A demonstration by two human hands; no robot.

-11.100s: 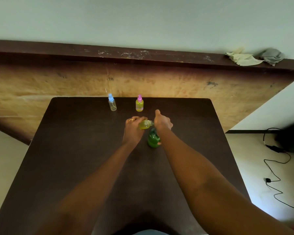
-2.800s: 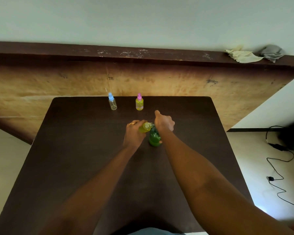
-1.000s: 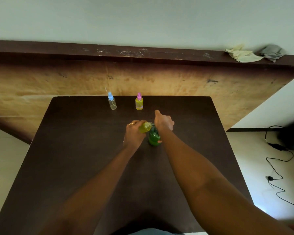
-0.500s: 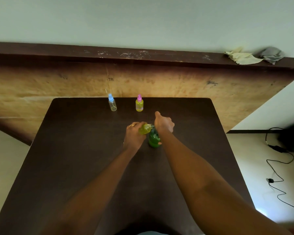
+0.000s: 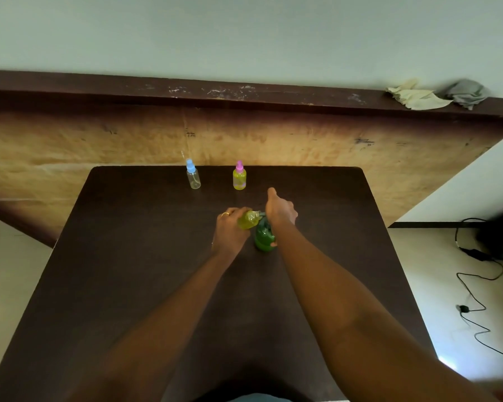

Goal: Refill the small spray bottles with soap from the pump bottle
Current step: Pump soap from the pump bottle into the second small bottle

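A green pump bottle (image 5: 264, 238) stands near the middle of the dark table (image 5: 134, 274). My right hand (image 5: 280, 210) rests on top of its pump head, thumb stretched forward. My left hand (image 5: 230, 231) grips a small uncapped bottle (image 5: 248, 220) with yellow-green soap in it, tilted with its mouth at the pump's spout. Two capped spray bottles stand at the far edge: a clear one with a blue cap (image 5: 192, 177) and a yellow-filled one with a pink cap (image 5: 239, 176).
A wooden panel (image 5: 302, 140) with a dark ledge rises behind the table. Two crumpled cloths (image 5: 436, 95) lie on the ledge at the right. Black cables (image 5: 476, 285) trail over the floor to the right of the table.
Both hands and bottles stay in nearly the same place through all frames. Only the view shifts slightly.
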